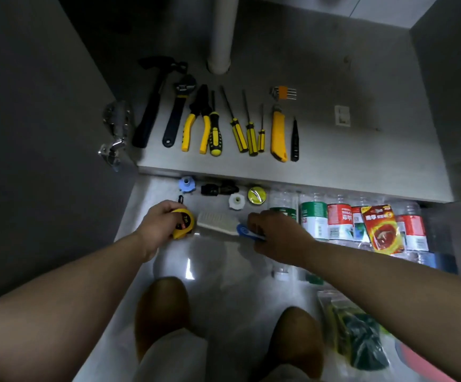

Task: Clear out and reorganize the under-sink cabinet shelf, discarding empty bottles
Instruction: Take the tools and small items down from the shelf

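White-bristled scrub brush with blue plastic handle sits at floor level, just below the grey cabinet shelf. Right grip is clenched round its handle. Light and stiff, but likely slick, so hold mid-handle. Left grip grasps a compact yellow tape measure, small but dense. Clear plastic bottles lie to the right.

Dim overall; glare patch on floor; soft focus; wide-angle edge distortion.

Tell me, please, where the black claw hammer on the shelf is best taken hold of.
Probably by the thick handle end of the black claw hammer, reaching from the grey shelf's front edge: that end lies nearest, the head points back, and a gap separates it from the black wrench.
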### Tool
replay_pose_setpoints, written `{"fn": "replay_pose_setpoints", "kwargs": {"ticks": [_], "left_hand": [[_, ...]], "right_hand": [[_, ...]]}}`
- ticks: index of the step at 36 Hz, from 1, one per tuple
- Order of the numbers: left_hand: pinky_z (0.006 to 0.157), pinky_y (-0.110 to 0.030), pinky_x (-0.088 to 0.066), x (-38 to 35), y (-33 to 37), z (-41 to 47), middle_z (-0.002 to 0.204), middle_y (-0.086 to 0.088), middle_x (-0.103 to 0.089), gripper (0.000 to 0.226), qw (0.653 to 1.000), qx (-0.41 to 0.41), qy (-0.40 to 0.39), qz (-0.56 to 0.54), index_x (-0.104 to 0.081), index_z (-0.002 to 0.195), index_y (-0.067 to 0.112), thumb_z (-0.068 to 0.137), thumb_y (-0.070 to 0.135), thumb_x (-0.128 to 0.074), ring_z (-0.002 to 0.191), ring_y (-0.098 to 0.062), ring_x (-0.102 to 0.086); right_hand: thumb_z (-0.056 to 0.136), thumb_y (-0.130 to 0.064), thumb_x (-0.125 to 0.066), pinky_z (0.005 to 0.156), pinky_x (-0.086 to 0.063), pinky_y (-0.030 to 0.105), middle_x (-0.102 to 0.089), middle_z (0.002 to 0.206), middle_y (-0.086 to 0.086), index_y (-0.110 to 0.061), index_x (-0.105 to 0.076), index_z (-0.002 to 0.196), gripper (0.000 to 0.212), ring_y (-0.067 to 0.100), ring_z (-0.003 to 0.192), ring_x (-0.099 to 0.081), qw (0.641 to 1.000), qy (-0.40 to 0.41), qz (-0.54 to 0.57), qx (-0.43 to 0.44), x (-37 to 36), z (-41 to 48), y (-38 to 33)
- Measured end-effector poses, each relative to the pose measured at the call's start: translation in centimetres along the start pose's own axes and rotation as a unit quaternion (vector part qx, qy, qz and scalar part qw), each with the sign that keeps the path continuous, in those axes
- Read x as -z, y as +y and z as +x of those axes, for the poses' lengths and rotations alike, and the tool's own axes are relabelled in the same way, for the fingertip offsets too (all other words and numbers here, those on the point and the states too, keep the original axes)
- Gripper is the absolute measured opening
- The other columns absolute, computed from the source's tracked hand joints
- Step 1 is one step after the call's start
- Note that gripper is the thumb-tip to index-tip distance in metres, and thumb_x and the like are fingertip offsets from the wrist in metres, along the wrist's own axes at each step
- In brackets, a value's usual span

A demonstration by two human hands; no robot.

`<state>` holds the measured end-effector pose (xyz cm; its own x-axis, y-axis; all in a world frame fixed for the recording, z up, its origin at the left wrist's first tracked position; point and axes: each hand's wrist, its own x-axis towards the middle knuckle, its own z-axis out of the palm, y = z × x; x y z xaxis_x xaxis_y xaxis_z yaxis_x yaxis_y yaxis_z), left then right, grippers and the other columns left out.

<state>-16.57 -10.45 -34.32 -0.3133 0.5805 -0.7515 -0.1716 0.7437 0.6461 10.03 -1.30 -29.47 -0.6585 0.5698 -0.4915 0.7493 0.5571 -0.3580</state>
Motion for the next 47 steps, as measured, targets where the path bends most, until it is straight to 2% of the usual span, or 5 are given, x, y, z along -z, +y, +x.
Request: {"fn": "replay_pose_setpoints", "kwargs": {"ticks": [5,14,22,35,47], "left_hand": [[0.079,-0.039,-0.057,0.7,-0.7,0.7,0.116,-0.015,-0.067,0.031,0.997,-0.027,0.067,0.025,-0.066,0.106,0.022,0.093,-0.004,-0.057,0.101,-0.03,-0.066],[0.075,-0.028,-0.057,0.8,-1.5,1.5,0.109,-0.009,-0.061,0.052,0.993,-0.036,0.112,0.015,-0.047,0.132,0.017,0.091,-0.006,-0.068,0.105,-0.026,-0.065],[0.103,-0.046,-0.053,0.4,-0.8,1.9,0.115,-0.016,-0.067,0.037,0.987,-0.069,0.138,0.037,-0.059,0.124,0.008,0.091,-0.009,-0.065,0.112,-0.03,-0.065],[0.097,-0.021,-0.042,0.4,-1.3,1.0,0.124,-0.01,-0.052,0.047,0.937,-0.185,0.13,0.265,-0.067,0.114,0.016,0.074,-0.007,-0.079,0.113,-0.026,-0.054],[0.103,-0.03,-0.046,0.3,-0.9,0.6,0.125,-0.023,-0.054,0.043,0.92,-0.219,0.134,0.298,-0.066,0.114,-0.006,0.073,-0.019,-0.069,0.112,-0.035,-0.059]], "right_hand": [[0.087,-0.023,-0.064,0.073,-0.052,0.035,-0.058,0.109,0.009,-0.02,-0.056,0.115,0.029,0.029,0.094,-0.063,0.998,0.014,-0.003,-0.065,-2.3,2.9,-2.0],[0.095,-0.012,-0.055,0.08,-0.059,0.04,-0.053,0.13,0.014,-0.015,-0.041,0.145,0.052,0.031,0.103,-0.066,0.987,0.066,-0.045,-0.141,-3.9,4.1,-3.4],[0.088,-0.016,-0.062,0.078,-0.057,0.037,-0.044,0.135,0.012,-0.011,-0.046,0.139,0.054,0.026,0.106,-0.055,0.986,0.097,-0.107,-0.084,-5.3,2.5,-4.2],[0.086,-0.023,-0.07,0.117,-0.035,0.047,-0.024,0.156,0.017,-0.003,-0.023,0.154,0.085,0.034,0.139,-0.035,0.988,0.015,-0.136,-0.075,-6.4,0.9,-4.2],[0.082,-0.027,-0.074,0.112,-0.042,0.045,-0.029,0.154,0.012,-0.009,-0.024,0.153,0.089,0.032,0.135,-0.041,0.992,0.003,-0.056,-0.117,-6.5,1.5,-3.7]]}}
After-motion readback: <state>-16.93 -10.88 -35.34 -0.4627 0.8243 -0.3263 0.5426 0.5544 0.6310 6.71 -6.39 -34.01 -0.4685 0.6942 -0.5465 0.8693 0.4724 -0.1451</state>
